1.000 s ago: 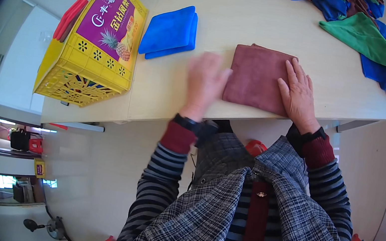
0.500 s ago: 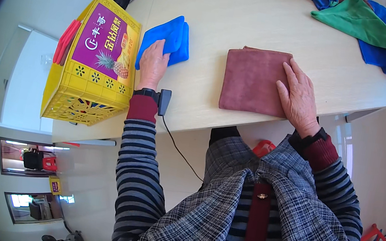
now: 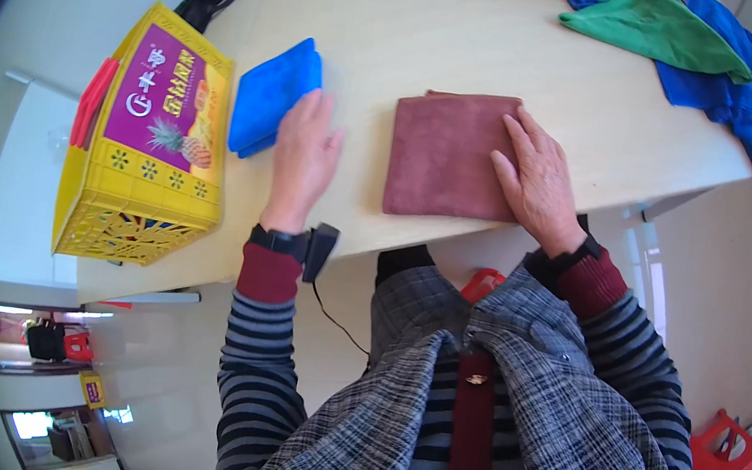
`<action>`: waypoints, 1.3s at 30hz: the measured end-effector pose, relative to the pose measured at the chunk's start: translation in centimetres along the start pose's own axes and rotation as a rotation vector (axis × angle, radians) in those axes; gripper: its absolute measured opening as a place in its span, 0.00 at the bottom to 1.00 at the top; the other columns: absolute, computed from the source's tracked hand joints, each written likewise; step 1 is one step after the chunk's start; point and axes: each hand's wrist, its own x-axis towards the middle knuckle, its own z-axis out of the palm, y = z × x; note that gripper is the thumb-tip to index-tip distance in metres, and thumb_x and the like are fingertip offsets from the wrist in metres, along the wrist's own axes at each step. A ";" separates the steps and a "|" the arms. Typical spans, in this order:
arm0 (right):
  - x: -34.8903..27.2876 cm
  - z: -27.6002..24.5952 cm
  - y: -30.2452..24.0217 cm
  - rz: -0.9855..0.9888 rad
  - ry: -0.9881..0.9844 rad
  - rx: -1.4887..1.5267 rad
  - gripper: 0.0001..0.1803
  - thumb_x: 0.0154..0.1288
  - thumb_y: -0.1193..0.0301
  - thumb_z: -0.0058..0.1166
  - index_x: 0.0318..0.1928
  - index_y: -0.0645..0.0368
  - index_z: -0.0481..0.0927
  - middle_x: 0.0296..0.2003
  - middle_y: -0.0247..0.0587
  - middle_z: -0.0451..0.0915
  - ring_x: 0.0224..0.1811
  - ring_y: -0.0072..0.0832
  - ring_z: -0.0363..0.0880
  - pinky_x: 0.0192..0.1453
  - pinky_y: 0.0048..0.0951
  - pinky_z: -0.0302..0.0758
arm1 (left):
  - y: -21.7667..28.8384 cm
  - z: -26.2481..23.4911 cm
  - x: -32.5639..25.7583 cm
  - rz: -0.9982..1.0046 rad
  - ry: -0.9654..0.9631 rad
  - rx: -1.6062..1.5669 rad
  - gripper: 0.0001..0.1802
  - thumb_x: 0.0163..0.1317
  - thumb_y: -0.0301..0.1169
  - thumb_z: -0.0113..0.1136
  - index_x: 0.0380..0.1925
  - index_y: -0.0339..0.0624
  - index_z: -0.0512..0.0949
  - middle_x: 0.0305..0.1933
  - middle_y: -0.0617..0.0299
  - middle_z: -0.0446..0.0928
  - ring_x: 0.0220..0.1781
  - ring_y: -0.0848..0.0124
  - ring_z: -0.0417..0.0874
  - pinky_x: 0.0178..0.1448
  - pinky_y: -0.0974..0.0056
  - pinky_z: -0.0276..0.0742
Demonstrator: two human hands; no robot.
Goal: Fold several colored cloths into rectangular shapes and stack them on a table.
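A folded brown cloth (image 3: 446,163) lies as a square near the front edge of the table. My right hand (image 3: 543,185) rests on its right side with the fingers stretched out flat. To the left lies a folded blue cloth (image 3: 269,100), beside the yellow crate. My left hand (image 3: 305,160) is at the right edge of the blue cloth, its fingers straight and holding nothing. Whether its fingertips still touch the blue cloth I cannot tell.
A yellow plastic crate (image 3: 142,188) stands on the left end of the table (image 3: 378,38), red cloth-like pieces on its far rim. Blue cloths (image 3: 726,104) and a green cloth (image 3: 659,29) lie heaped at the far right. A red stool (image 3: 722,462) stands on the floor, right.
My left hand has come off the top of the blue cloth and moved right, toward the brown cloth. My right hand stays on the brown cloth. The whole view has shifted slightly.
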 end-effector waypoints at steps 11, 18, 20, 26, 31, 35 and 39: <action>2.3 2.6 -2.9 -0.143 -0.019 -0.065 0.32 0.75 0.54 0.46 0.69 0.64 0.68 0.70 0.54 0.66 0.76 0.51 0.59 0.78 0.47 0.56 | 13.2 5.6 0.9 0.088 -0.155 -0.175 0.31 0.72 0.40 0.52 0.71 0.37 0.65 0.76 0.47 0.62 0.79 0.52 0.60 0.79 0.44 0.53; 3.3 1.4 -1.0 -0.146 -0.047 -0.135 0.33 0.75 0.51 0.46 0.70 0.62 0.68 0.71 0.54 0.65 0.76 0.52 0.58 0.77 0.49 0.57 | 11.9 5.4 0.1 0.055 -0.170 -0.246 0.32 0.74 0.42 0.49 0.73 0.39 0.63 0.78 0.48 0.60 0.80 0.53 0.56 0.80 0.43 0.49; 3.5 1.4 -0.9 -0.122 -0.095 -0.213 0.33 0.74 0.51 0.46 0.70 0.61 0.68 0.71 0.53 0.65 0.76 0.52 0.58 0.76 0.49 0.58 | 12.1 5.0 0.1 0.034 -0.171 -0.244 0.31 0.74 0.43 0.48 0.73 0.39 0.63 0.78 0.48 0.60 0.80 0.53 0.56 0.80 0.43 0.49; 4.7 1.8 -0.1 -0.138 -0.163 -0.214 0.33 0.73 0.51 0.49 0.70 0.60 0.68 0.68 0.53 0.67 0.73 0.52 0.61 0.73 0.49 0.63 | 13.1 1.6 -3.4 -0.029 0.020 -0.359 0.23 0.70 0.34 0.57 0.62 0.36 0.75 0.68 0.48 0.73 0.71 0.52 0.71 0.74 0.47 0.64; 3.4 1.5 -3.2 -0.128 -0.178 -0.154 0.33 0.71 0.54 0.52 0.68 0.62 0.68 0.65 0.54 0.69 0.70 0.50 0.64 0.71 0.48 0.65 | 13.5 -1.3 -13.3 -0.426 -0.188 -0.978 0.16 0.71 0.32 0.59 0.53 0.35 0.79 0.60 0.50 0.79 0.63 0.59 0.79 0.67 0.52 0.73; 1.1 1.7 -7.0 -0.166 -0.193 -0.109 0.33 0.71 0.54 0.53 0.67 0.63 0.68 0.64 0.54 0.70 0.69 0.50 0.65 0.70 0.48 0.65 | 13.5 -0.1 -16.4 -0.901 -0.278 -1.850 0.22 0.74 0.37 0.57 0.63 0.38 0.72 0.65 0.53 0.75 0.67 0.63 0.75 0.71 0.52 0.70; -1.4 1.8 -10.0 -0.230 -0.231 -0.061 0.33 0.70 0.56 0.54 0.67 0.64 0.69 0.64 0.55 0.69 0.69 0.50 0.64 0.70 0.48 0.66 | 15.0 -0.9 -16.4 -1.106 0.053 -2.198 0.28 0.74 0.39 0.57 0.69 0.40 0.65 0.69 0.54 0.71 0.70 0.63 0.72 0.73 0.53 0.68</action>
